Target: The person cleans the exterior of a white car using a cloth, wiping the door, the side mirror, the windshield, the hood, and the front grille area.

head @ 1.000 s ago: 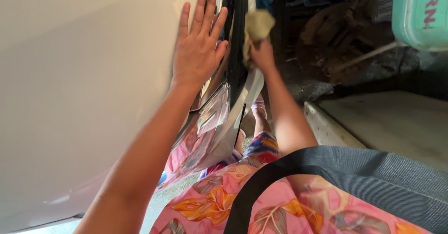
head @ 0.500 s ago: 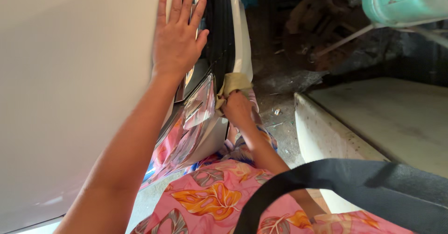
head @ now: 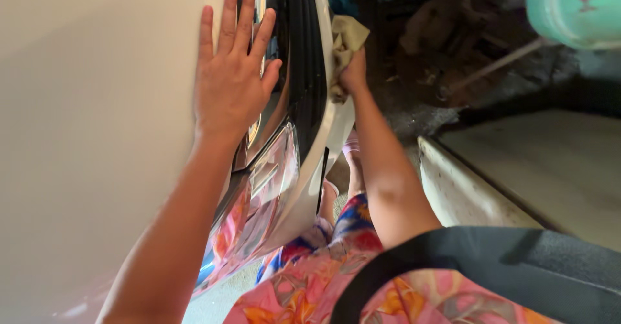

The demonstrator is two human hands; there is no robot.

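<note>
Tan cloth (head: 346,46) seemingly bunched in right hand (head: 354,73), against car bumper (head: 326,130).

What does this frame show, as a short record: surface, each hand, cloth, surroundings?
surface: white car body, glossy, with a dark trim strip
left hand: flat, fingers spread, pressed on the panel
right hand: grips a tan cloth against the panel edge
clothing: pink leaf-print garment
surroundings: concrete ledge at right, teal container above it
</note>
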